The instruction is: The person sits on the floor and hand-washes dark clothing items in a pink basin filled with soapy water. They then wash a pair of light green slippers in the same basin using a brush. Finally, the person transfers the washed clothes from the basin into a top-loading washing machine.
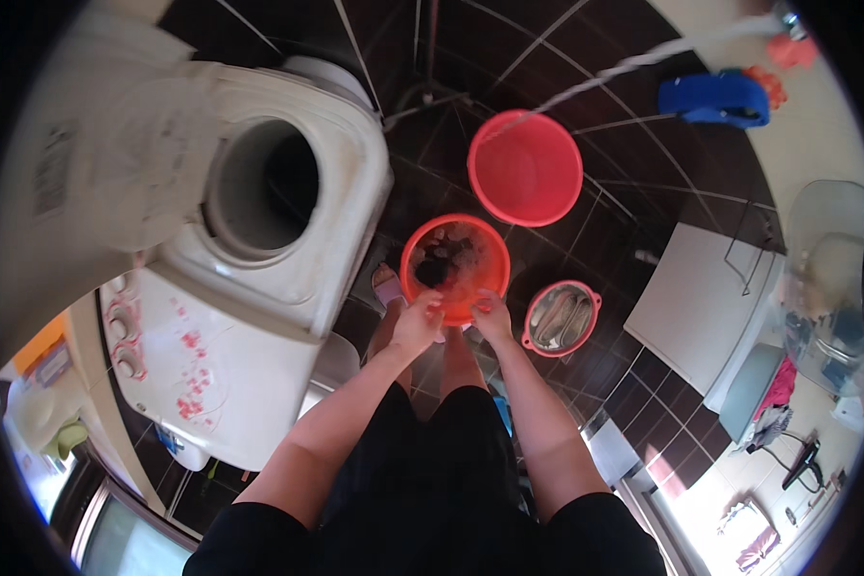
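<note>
An orange bucket [504,261] stands on the floor in front of my legs. Inside it, dark cloth [439,263] lies in cloudy, foamy-looking water. At the near left of the rim, my left hand [419,323] has its fingers curled over the edge. My right hand [492,317] closes on the rim a little further right. Just beyond this bucket is a larger pinkish-red bucket [528,168]. A clear twisted strand, water or a hose, runs into it from a tap [789,21] at the upper right.
To the left stands a white washing machine [350,192], its lid raised over a round drum opening. A small oval pink basin [596,305] sits right of the orange bucket. Further right is a white cabinet [696,298]. My slippered foot [387,285] is beside the bucket on dark tiles.
</note>
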